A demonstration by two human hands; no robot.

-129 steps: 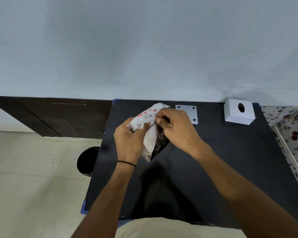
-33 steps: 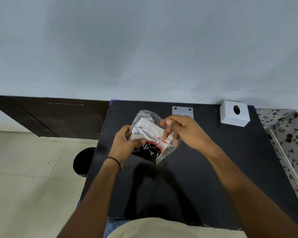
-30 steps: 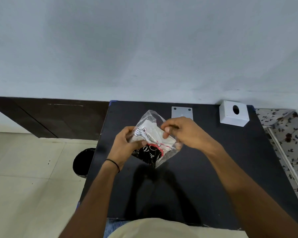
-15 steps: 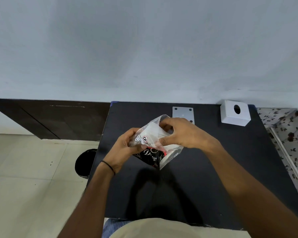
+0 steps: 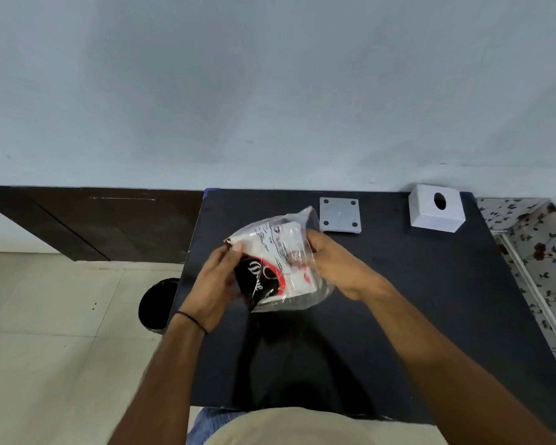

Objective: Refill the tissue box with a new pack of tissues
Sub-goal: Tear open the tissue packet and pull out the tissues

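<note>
I hold a clear plastic tissue pack (image 5: 278, 258) with white, red and black print above the black table (image 5: 414, 300). My left hand (image 5: 214, 284) grips its left side and upper corner. My right hand (image 5: 337, 264) holds the right side, fingers pressed into the loose wrapper. The white tissue box shell (image 5: 435, 208), with a round hole on top, stands at the table's far right corner. Its flat grey base plate (image 5: 340, 214), with a hole in each corner, lies apart at the far edge, just beyond the pack.
A black waste bin (image 5: 156, 305) stands on the tiled floor left of the table. A dark wood panel (image 5: 93, 220) runs along the wall at left. A floral cloth (image 5: 540, 252) lies right of the table. The wall rises directly behind the table.
The pack has turned in my hands, its printed black and red face now showing more. My right hand has shifted from the top of the wrapper to its right side.
</note>
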